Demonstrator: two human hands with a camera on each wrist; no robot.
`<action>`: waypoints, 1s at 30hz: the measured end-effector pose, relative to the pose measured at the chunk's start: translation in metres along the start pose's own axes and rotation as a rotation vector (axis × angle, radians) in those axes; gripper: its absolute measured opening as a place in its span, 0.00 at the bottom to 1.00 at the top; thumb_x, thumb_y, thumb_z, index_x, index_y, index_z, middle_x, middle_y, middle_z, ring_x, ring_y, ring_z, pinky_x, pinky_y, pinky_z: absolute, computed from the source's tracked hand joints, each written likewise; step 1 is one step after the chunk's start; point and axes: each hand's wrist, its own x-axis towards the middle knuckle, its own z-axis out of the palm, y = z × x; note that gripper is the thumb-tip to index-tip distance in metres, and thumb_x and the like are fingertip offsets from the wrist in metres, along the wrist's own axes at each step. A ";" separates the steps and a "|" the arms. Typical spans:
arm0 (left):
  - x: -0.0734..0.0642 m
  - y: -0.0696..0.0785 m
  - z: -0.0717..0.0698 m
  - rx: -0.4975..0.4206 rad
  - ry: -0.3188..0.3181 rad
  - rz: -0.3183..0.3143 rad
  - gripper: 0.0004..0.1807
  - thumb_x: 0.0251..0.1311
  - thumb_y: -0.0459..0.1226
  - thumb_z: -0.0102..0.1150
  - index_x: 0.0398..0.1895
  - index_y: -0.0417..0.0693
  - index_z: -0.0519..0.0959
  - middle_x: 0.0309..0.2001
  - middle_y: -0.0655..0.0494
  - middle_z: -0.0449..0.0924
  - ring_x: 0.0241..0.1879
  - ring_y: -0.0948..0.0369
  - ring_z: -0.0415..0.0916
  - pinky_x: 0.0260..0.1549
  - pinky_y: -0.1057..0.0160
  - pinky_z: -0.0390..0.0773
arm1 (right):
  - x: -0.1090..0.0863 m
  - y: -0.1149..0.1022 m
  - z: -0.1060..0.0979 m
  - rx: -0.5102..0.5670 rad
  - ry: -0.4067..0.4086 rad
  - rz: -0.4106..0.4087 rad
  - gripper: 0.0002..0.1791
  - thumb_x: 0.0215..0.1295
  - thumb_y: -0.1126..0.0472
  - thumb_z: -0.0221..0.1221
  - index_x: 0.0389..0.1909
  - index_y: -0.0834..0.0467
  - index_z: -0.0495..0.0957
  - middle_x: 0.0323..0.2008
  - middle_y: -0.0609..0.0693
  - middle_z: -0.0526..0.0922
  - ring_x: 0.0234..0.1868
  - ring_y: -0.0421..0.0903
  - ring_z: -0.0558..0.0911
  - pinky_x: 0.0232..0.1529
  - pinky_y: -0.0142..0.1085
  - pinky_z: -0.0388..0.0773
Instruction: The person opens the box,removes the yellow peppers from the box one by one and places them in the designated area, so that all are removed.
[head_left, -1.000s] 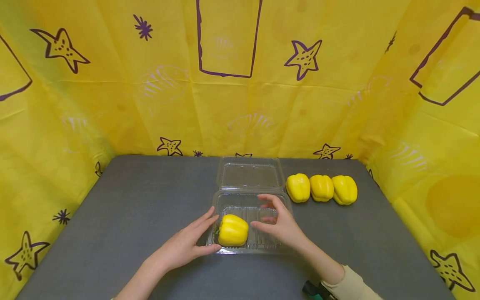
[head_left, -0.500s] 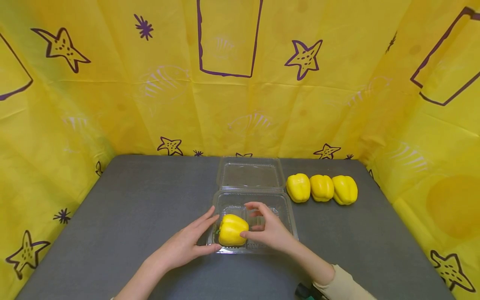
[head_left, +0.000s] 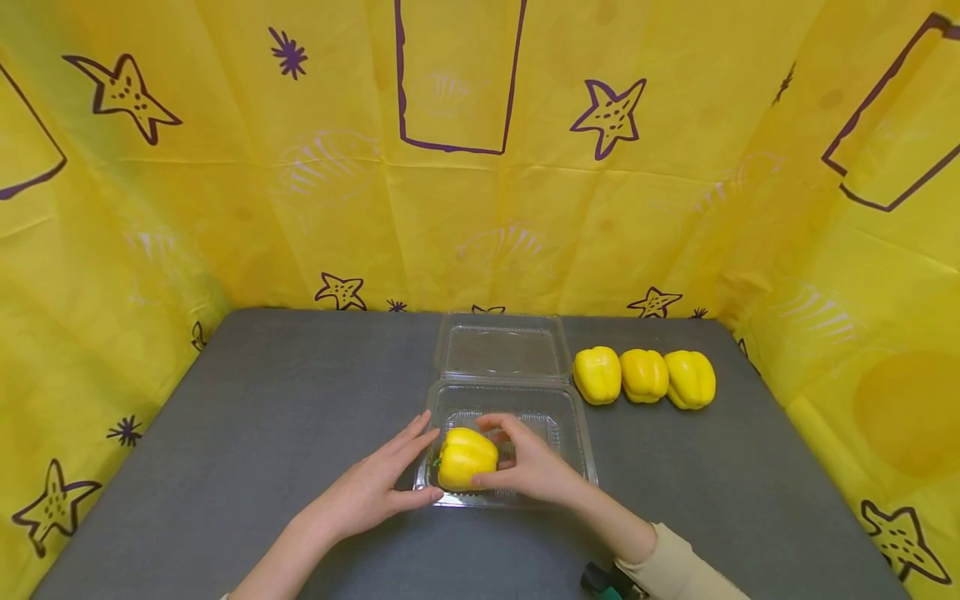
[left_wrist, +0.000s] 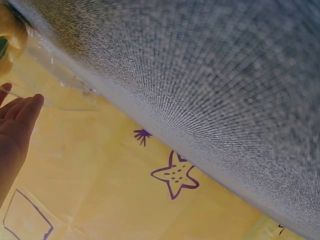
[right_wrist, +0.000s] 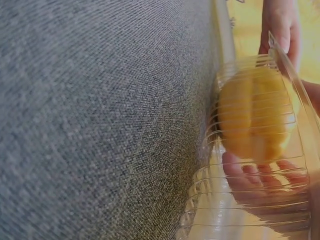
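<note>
A yellow bell pepper lies in the left part of a clear plastic clamshell box, its green stem pointing left. My left hand is at the box's left side, fingers extended toward its edge and thumb near the front rim. My right hand is inside the box, curved loosely at the pepper's right end. Its thumb overlaps the pepper's lower right in the head view; the index finger is just above. In the right wrist view, the pepper shows through the ribbed wall with my fingertips close beside it; firm contact cannot be told.
The box's lid lies folded back behind it. To the right stand three more yellow bell peppers in a row on the grey tabletop. Yellow patterned cloth rises around the back and sides.
My right hand has moved left and slightly toward me, from the box's right half to the pepper's right end. The left hand and the pepper have stayed in place.
</note>
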 end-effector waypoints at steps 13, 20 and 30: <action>0.000 0.000 0.000 -0.005 -0.003 0.000 0.47 0.56 0.61 0.63 0.74 0.50 0.61 0.77 0.57 0.46 0.74 0.52 0.49 0.61 0.37 0.63 | 0.004 0.006 0.001 -0.005 -0.072 -0.002 0.37 0.52 0.58 0.72 0.63 0.57 0.67 0.58 0.52 0.71 0.55 0.52 0.74 0.47 0.34 0.80; 0.000 -0.002 0.000 0.001 -0.002 0.005 0.48 0.55 0.65 0.59 0.74 0.52 0.61 0.77 0.58 0.46 0.74 0.53 0.49 0.62 0.38 0.63 | 0.006 0.007 0.002 -0.042 -0.081 -0.003 0.38 0.52 0.59 0.73 0.63 0.57 0.66 0.56 0.51 0.71 0.52 0.50 0.74 0.46 0.33 0.80; 0.000 -0.002 0.000 -0.002 0.006 0.020 0.48 0.55 0.66 0.59 0.74 0.50 0.62 0.77 0.57 0.47 0.74 0.53 0.49 0.62 0.40 0.63 | 0.007 0.007 0.002 -0.080 -0.087 0.006 0.38 0.51 0.59 0.73 0.63 0.56 0.67 0.53 0.49 0.75 0.49 0.46 0.77 0.46 0.32 0.80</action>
